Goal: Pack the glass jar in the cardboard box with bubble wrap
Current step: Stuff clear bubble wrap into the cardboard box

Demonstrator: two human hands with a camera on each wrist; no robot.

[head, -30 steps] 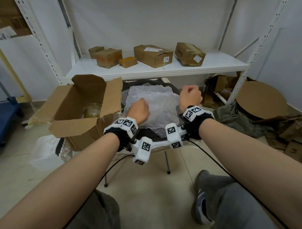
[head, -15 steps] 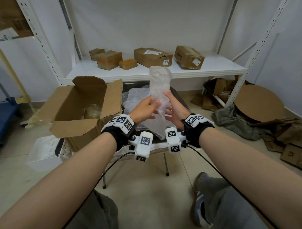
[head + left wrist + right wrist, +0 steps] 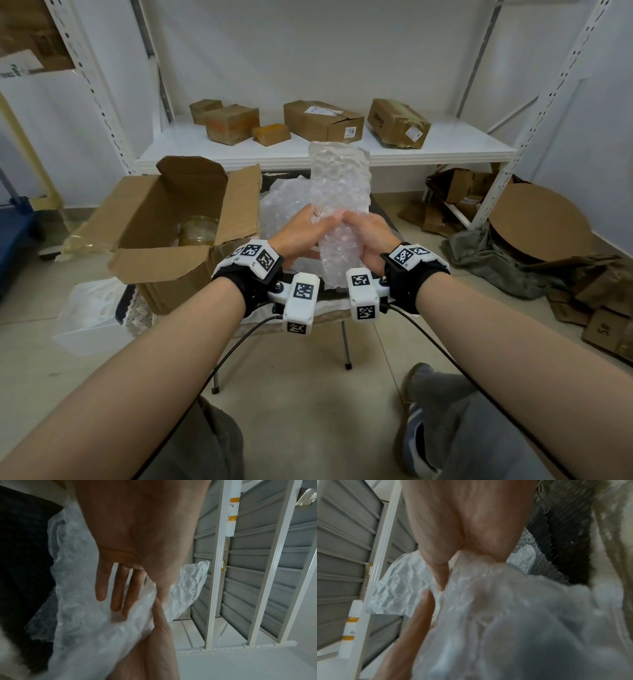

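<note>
I hold a strip of bubble wrap (image 3: 339, 185) upright in front of me, above the chair. My left hand (image 3: 306, 224) pinches its lower left side between thumb and fingers, and my right hand (image 3: 358, 224) grips its right side; the two thumbs almost meet. The left wrist view has my left hand (image 3: 130, 601) with long fingers behind the bubble wrap (image 3: 96, 626). The right wrist view has my right hand (image 3: 453, 566) closed on the bubble wrap (image 3: 505, 615). The glass jar (image 3: 199, 231) stands inside the open cardboard box (image 3: 147, 219) on my left.
More bubble wrap (image 3: 282, 202) lies on the dark chair seat beside the box. Behind stands a white shelf (image 3: 445, 147) with several small cartons. Cardboard scraps and a round cardboard disc (image 3: 537, 219) lie on the floor at right. A clear plastic bin (image 3: 89, 315) sits lower left.
Both hands went from resting on the flat bubble wrap on the chair to lifting one sheet upright. They have since closed together on its lower part.
</note>
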